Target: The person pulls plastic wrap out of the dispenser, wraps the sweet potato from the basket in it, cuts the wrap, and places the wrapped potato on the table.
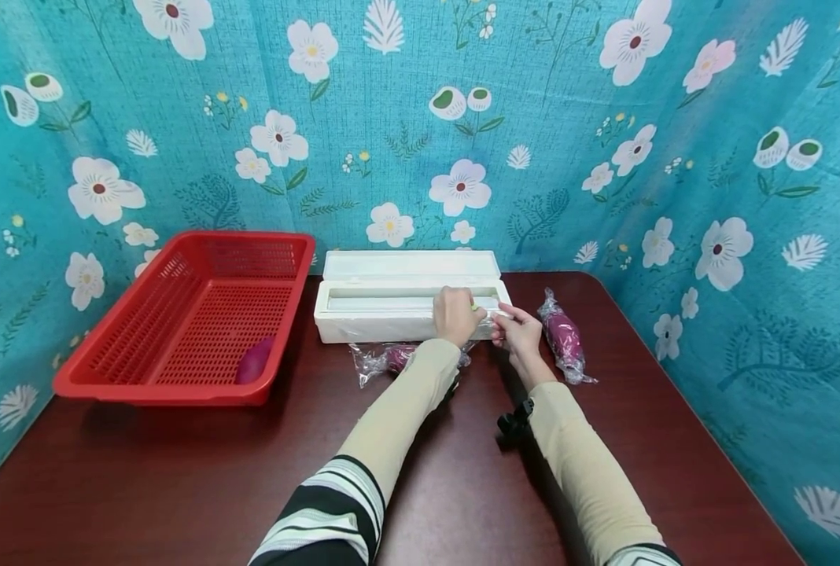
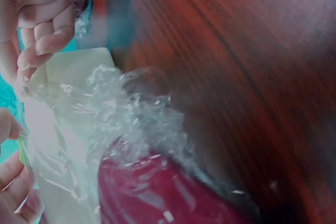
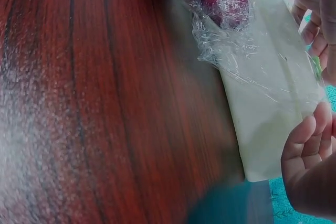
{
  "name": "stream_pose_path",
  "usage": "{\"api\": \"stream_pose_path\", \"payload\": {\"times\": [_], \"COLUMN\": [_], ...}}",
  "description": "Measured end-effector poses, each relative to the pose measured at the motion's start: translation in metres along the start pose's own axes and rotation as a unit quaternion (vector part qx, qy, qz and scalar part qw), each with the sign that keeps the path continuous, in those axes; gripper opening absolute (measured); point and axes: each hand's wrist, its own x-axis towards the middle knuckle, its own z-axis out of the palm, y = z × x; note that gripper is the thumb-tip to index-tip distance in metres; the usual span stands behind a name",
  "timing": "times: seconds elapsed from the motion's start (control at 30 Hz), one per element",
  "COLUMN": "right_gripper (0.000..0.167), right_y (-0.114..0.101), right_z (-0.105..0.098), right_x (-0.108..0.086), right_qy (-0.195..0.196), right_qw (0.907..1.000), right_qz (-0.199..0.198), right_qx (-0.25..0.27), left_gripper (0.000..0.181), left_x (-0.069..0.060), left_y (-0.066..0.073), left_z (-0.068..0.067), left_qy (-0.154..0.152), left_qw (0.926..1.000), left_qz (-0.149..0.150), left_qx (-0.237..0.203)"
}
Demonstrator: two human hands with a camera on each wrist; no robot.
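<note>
- Head view: pinching a small green piece (image 1: 474, 307) with the left hand (image 1: 455, 314), right of frame centre.
- Pinching clear film (image 2: 52, 124) between thumb and fingers of the right hand (image 1: 519, 334), just beside the left.
- Beneath both, around mid-frame, a white box (image 1: 370, 328), lid raised.
- Against its front, a film-wrapped purple bundle (image 1: 399, 358), partly behind the left sleeve (image 1: 392, 417).
- At centre right, another wrapped bundle (image 1: 564, 338).
- At centre left, a red basket (image 1: 179, 393) with a purple piece (image 1: 253, 362) inside.

This seemed a curtained-off work corner, whether home or elsewhere unclear. Flowered teal cloth (image 1: 370, 173) hung behind and beside a reddish wood-grain table (image 1: 179, 487).
</note>
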Motion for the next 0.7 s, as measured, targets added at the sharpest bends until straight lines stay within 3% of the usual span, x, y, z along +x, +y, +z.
{"api": "stream_pose_path", "payload": {"times": [0.17, 0.7], "right_gripper": [0.039, 0.037], "right_y": [0.0003, 0.0030], "right_z": [0.0005, -0.0013], "right_x": [0.0011, 0.0004], "right_qy": [-0.004, 0.003], "right_qw": [1.0000, 1.0000], "right_qz": [0.000, -0.007], "right_qx": [0.001, 0.004], "left_gripper": [0.016, 0.012], "left_x": [-0.0018, -0.0059], "left_y": [-0.0007, -0.0082], "left_z": [-0.0008, -0.0005], "left_qy": [0.001, -0.009], "left_qw": [1.0000, 0.9939], "left_qz": [-0.002, -0.005], "left_qx": [-0.006, -0.109]}}
